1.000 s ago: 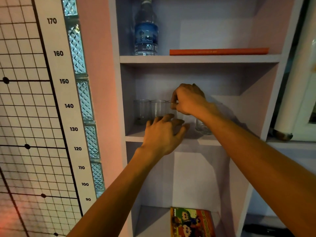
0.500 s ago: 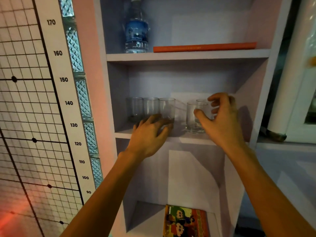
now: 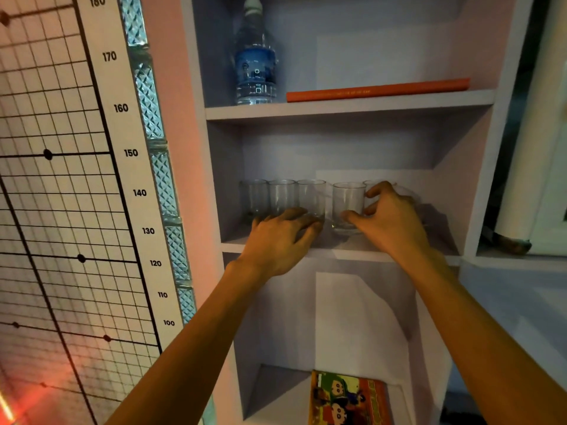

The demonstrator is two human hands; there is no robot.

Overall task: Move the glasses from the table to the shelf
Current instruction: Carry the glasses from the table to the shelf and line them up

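Three clear glasses (image 3: 281, 195) stand in a row at the left of the middle shelf (image 3: 337, 251). A fourth glass (image 3: 348, 201) stands just right of them, a small gap away. My right hand (image 3: 391, 223) grips this fourth glass, thumb on its lower front and fingers curled against its right side. The rim of a fifth glass (image 3: 380, 182) shows behind those fingers; the rest is hidden. My left hand (image 3: 280, 239) lies flat and spread on the shelf, its fingertips at the bases of the three glasses, holding nothing.
On the upper shelf are a water bottle (image 3: 255, 65) and a flat orange book (image 3: 377, 90). A colourful comic book (image 3: 348, 400) lies on the bottom shelf. A height chart (image 3: 122, 154) covers the wall to the left. The right end of the middle shelf is bare.
My right hand moved from the third glass to the right, took the fourth glass and brought it a little closer to the row. My left hand stayed at the row's base.
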